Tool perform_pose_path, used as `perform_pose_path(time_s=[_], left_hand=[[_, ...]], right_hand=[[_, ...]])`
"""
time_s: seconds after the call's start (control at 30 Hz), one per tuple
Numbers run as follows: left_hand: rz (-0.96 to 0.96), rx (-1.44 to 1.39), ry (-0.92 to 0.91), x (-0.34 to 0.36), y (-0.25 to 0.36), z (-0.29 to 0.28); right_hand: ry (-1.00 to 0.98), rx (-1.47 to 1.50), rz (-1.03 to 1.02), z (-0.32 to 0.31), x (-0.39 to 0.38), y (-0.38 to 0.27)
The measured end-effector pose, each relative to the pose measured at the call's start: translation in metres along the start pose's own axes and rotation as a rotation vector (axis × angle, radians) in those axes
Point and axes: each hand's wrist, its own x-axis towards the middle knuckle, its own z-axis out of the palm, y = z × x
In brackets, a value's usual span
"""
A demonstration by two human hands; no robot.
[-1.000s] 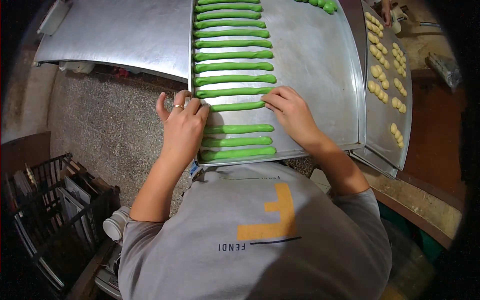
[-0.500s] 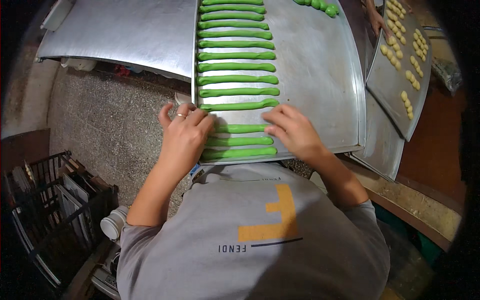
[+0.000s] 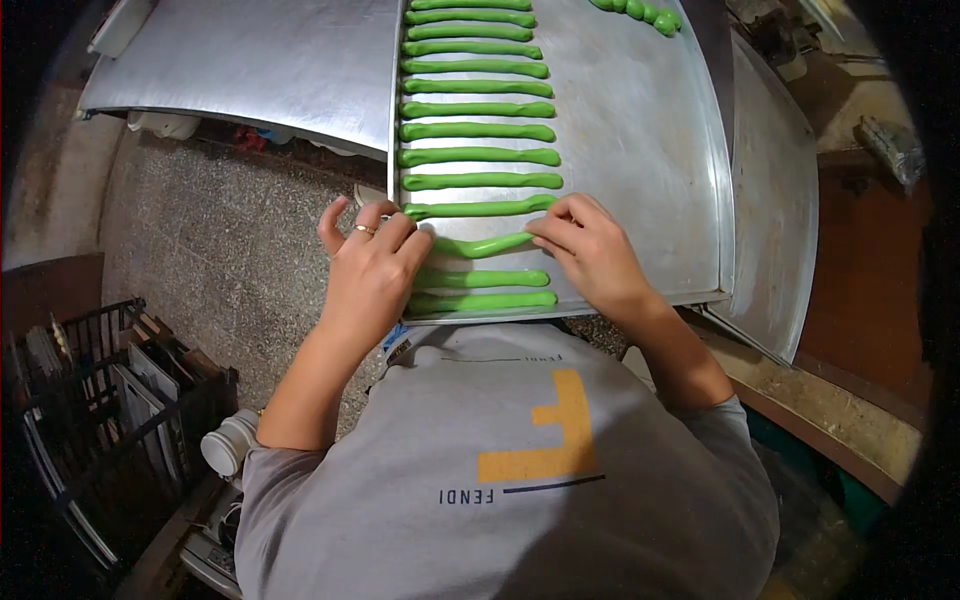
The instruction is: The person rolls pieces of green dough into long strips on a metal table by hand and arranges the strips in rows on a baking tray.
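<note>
I hold a green dough rope (image 3: 480, 245) at both ends, its middle sagging slightly just over the metal tray (image 3: 630, 150). My left hand (image 3: 375, 265), a ring on one finger, pinches the left end at the tray's left edge, its fingertips partly hidden. My right hand (image 3: 590, 250) pinches the right end between thumb and fingers. Several more green ropes (image 3: 480, 157) lie in a column along the tray's left side, both beyond and nearer than the held one. A chain of green dough balls (image 3: 640, 12) sits near the far right corner.
A steel table (image 3: 240, 70) stands at the upper left, over stored items. Another metal sheet (image 3: 770, 200) lies right of the tray. A black rack of flat pans (image 3: 120, 420) and white round containers (image 3: 225, 450) are at lower left. A plastic-wrapped bundle (image 3: 890, 150) is at far right.
My hands have left the straightened rope farther up and now lift the one nearer me, bending it. At the right, the sheet of yellow dough pieces and another person's hand have gone from view.
</note>
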Motion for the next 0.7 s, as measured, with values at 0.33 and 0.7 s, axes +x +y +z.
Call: perform_pose_path(time_s=[0.33,0.7], left_hand=[[-0.04,0.061,-0.009,-0.006,0.001,0.014],[-0.098,0.065,-0.06,-0.006,0.004,-0.001]], right_hand=[[-0.042,-0.056,0.019,0.007,-0.01,0.011],[-0.088,0.082,0.074,0.002,-0.02,-0.006]])
